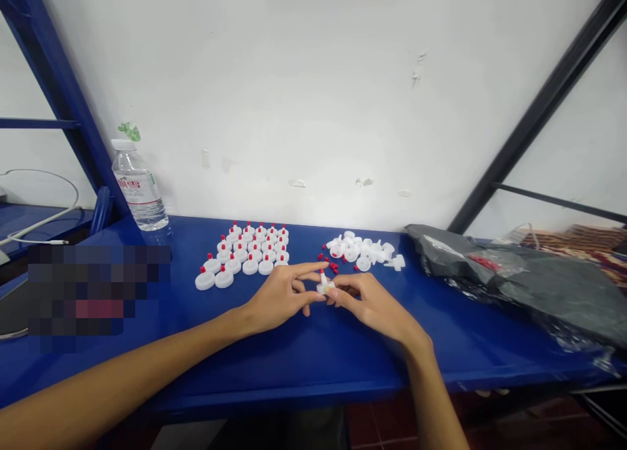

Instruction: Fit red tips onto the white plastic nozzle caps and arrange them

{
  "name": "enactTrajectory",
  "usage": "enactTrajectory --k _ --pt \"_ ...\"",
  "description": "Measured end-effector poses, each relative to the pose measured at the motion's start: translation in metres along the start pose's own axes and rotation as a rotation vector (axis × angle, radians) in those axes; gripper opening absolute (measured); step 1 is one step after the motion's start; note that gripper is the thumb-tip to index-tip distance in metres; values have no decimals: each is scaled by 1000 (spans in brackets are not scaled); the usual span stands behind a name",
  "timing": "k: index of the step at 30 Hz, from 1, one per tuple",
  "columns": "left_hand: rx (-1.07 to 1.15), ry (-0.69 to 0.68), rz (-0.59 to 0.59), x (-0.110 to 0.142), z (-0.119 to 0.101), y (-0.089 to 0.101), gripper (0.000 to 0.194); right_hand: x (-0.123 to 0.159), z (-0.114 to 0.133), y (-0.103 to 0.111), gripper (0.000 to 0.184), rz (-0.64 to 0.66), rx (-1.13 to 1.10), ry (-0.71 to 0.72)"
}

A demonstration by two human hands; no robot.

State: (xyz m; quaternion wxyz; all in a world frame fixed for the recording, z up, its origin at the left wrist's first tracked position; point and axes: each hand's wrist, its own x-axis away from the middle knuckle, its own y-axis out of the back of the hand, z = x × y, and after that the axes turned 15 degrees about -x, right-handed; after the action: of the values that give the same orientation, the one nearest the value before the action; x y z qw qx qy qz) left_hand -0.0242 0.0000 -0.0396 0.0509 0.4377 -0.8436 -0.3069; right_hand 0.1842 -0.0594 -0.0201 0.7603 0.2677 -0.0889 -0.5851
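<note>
Between both hands, above the front part of the blue table, is a white nozzle cap (324,285) with a red tip pointing up. My left hand (287,290) grips its left side with the thumb, its index finger stretched over the red tip. My right hand (368,300) pinches the cap's right side between thumb and fingers. Behind my left hand stand rows of white nozzle caps with red tips (252,249). Beyond my right hand lies a loose pile of white nozzle caps (362,249) without red tips, and several small red tips (334,268) are scattered beside it.
A clear water bottle (140,189) stands at the back left against the wall. Grey plastic bags (514,287) cover the right end of the blue table (255,371). Metal frame posts (533,110) rise at both sides, and a white cable (36,225) lies far left.
</note>
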Motion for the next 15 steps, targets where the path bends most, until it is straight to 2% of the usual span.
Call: enactTrajectory --k 7,15 --pt "29 4 31 -1 1 1 62 0 -1 0 49 5 1 -4" --pt "-112 -18 2 0 -1 3 64 -1 -3 0 46 -2 20 12"
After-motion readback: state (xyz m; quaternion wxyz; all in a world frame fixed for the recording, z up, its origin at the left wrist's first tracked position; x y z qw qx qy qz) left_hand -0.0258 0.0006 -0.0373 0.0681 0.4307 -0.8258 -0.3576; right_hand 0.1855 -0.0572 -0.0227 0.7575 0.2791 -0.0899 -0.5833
